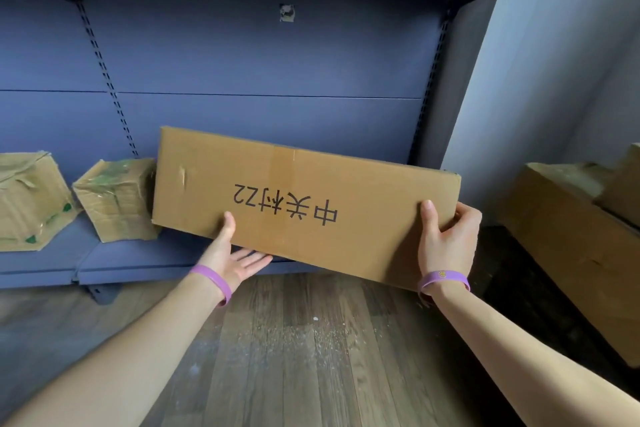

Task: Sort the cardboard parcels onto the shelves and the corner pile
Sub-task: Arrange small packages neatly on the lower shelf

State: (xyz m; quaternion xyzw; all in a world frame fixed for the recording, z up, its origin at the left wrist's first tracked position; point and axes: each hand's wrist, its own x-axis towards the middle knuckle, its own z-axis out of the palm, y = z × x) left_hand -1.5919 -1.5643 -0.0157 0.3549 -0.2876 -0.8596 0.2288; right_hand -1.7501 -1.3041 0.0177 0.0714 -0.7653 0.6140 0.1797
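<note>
Cardboard, one long parcel [304, 204], flat, printed face up. It is held tilted over the front edge of the lower shelf [138, 262], its left end touching or just beside a crumpled parcel [117, 198]. Whether it rests on the shelf cannot be told.

Grip: the left hand [235, 253] has its thumb on the top face and fingers beneath, pinching the near edge. The right hand [446, 239] has its thumb on top and fingers wrapped round the right end.

Progress, as judged: two small items are shelved, the crumpled one and a second small parcel [31, 201] further left. The long one is not yet set down.

Corner pile [571, 236]: large boxes stacked at right, near the wall.

Obstructions: the crumpled parcel blocks the left side, and the shelf upright [431, 87] closes the bay at right.

Below: wooden floor [294, 340], dusty.
</note>
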